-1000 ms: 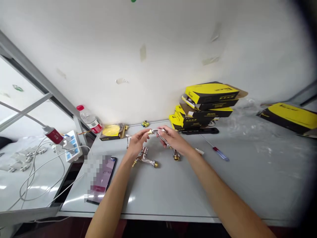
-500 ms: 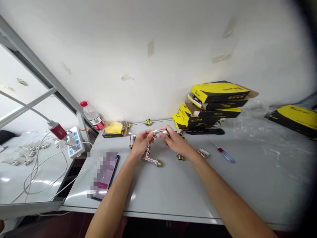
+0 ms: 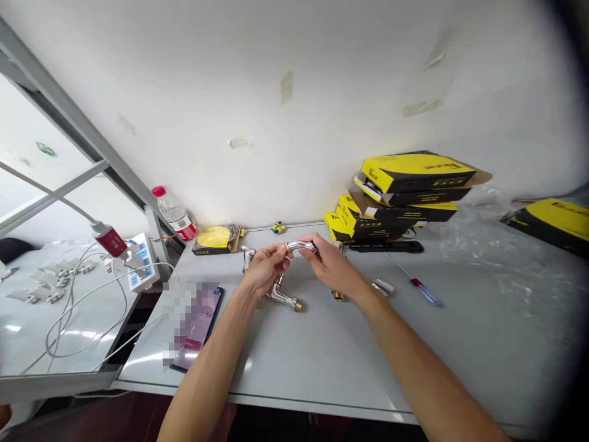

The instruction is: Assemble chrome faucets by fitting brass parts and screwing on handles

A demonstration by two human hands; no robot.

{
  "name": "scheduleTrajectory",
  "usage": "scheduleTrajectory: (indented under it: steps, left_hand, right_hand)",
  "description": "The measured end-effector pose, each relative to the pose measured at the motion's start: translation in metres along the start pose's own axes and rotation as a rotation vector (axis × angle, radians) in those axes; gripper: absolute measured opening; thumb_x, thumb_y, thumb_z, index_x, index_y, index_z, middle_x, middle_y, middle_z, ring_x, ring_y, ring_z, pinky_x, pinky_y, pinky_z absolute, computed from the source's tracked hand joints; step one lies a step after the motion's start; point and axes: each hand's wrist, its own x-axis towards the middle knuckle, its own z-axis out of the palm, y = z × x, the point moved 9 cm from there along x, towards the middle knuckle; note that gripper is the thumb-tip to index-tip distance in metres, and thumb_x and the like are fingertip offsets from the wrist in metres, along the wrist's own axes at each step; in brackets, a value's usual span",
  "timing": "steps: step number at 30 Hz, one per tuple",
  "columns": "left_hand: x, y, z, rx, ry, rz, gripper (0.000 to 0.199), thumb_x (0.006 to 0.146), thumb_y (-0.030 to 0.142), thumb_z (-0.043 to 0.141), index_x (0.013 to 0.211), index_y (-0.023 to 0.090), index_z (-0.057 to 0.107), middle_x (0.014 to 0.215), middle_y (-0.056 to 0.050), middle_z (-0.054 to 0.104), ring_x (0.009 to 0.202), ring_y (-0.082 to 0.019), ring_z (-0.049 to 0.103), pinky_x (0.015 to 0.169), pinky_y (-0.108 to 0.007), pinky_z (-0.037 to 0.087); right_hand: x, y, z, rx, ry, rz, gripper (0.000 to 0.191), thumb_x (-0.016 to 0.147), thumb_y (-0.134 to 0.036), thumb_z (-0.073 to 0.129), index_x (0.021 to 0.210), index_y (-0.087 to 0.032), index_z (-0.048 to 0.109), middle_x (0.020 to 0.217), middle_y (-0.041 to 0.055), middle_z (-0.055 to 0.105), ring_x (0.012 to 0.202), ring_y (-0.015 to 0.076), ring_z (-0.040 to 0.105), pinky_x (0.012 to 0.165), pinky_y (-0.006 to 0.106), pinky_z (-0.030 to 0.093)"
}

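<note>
Both my hands hold a curved chrome faucet piece with a brass end (image 3: 300, 246) above the grey table (image 3: 294, 368). My left hand (image 3: 265, 268) pinches its brass end, and my right hand (image 3: 329, 264) grips the chrome bend. Under my left wrist lies a chrome faucet body with a brass fitting (image 3: 286, 299). Another chrome piece (image 3: 248, 256) stands beyond my left hand. A brass fitting (image 3: 338, 296) sits partly hidden below my right hand.
A small chrome part (image 3: 383, 286) and a blue-handled screwdriver (image 3: 426, 294) lie right of my hands. Yellow-and-black boxes (image 3: 405, 190) are stacked at the wall. A blurred phone (image 3: 196, 325) lies at the left, near a power strip (image 3: 142, 261) with cables.
My hands have drawn closer together and the chrome piece now sits more level between them. The whole scene has drifted slightly right in view as my head turned.
</note>
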Motion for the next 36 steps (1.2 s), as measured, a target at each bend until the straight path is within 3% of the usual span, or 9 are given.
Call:
scheduleTrajectory:
  steps: [7,13,18,24,26,32,36]
  left_hand:
    - [-0.001,0.003,0.003,0.019,-0.014,0.014,0.039,0.07,0.047,0.081,0.076,0.012,0.064,0.076,-0.002,0.061,0.055,-0.004,0.043,0.052,-0.021,0.028]
    - [0.001,0.003,0.0,0.078,0.025,0.077,0.042,0.068,0.051,0.081,0.077,0.013,0.064,0.075,-0.001,0.061,0.054,-0.005,0.043,0.051,-0.022,0.027]
    - [-0.001,0.002,0.0,0.03,0.044,0.054,0.044,0.065,0.052,0.082,0.074,0.013,0.063,0.069,0.0,0.057,0.055,-0.005,0.042,0.052,-0.023,0.027]
    - [-0.004,-0.008,0.009,-0.045,-0.056,-0.091,0.041,0.067,0.046,0.083,0.073,0.012,0.061,0.071,-0.001,0.057,0.055,-0.005,0.044,0.053,-0.023,0.029]
    - [-0.003,-0.01,0.008,-0.041,-0.046,-0.092,0.042,0.067,0.047,0.083,0.074,0.012,0.061,0.068,-0.001,0.057,0.054,-0.005,0.045,0.053,-0.022,0.029]
    - [-0.002,-0.002,0.002,0.061,0.072,0.072,0.04,0.07,0.048,0.08,0.082,0.014,0.062,0.078,-0.003,0.066,0.06,-0.007,0.051,0.057,-0.023,0.032]
    - [-0.005,0.009,0.004,0.235,0.112,0.205,0.035,0.079,0.048,0.072,0.089,0.015,0.063,0.079,-0.003,0.067,0.062,-0.009,0.052,0.056,-0.023,0.033]
  right_hand:
    - [0.001,0.011,0.003,0.129,-0.028,0.107,0.04,0.096,-0.055,0.039,0.112,-0.021,0.052,0.066,-0.0004,0.053,0.063,0.0164,0.049,0.062,0.028,0.038]
    - [0.002,0.006,0.001,-0.023,0.019,0.045,0.038,0.096,-0.049,0.04,0.111,-0.018,0.055,0.082,0.0059,0.061,0.07,0.0174,0.051,0.068,0.03,0.039]
    - [0.001,0.004,-0.003,-0.041,0.085,0.053,0.035,0.095,-0.049,0.041,0.108,-0.019,0.056,0.075,0.0044,0.058,0.067,0.0177,0.05,0.066,0.029,0.039]
    - [-0.002,0.017,0.006,0.214,-0.151,0.146,0.04,0.094,-0.059,0.039,0.108,-0.023,0.051,0.06,-0.0042,0.043,0.053,0.0126,0.04,0.053,0.025,0.033]
    - [-0.003,0.019,0.006,0.23,-0.169,0.164,0.041,0.094,-0.059,0.039,0.108,-0.022,0.051,0.059,-0.0048,0.043,0.052,0.0124,0.041,0.052,0.024,0.034]
    - [0.002,0.01,-0.005,0.025,0.006,0.092,0.033,0.093,-0.05,0.045,0.104,-0.021,0.055,0.078,0.0032,0.06,0.067,0.0161,0.051,0.064,0.027,0.038]
    - [0.001,0.012,0.001,0.09,-0.017,0.095,0.031,0.093,-0.048,0.043,0.104,-0.02,0.052,0.073,0.0024,0.058,0.065,0.016,0.05,0.062,0.027,0.038]
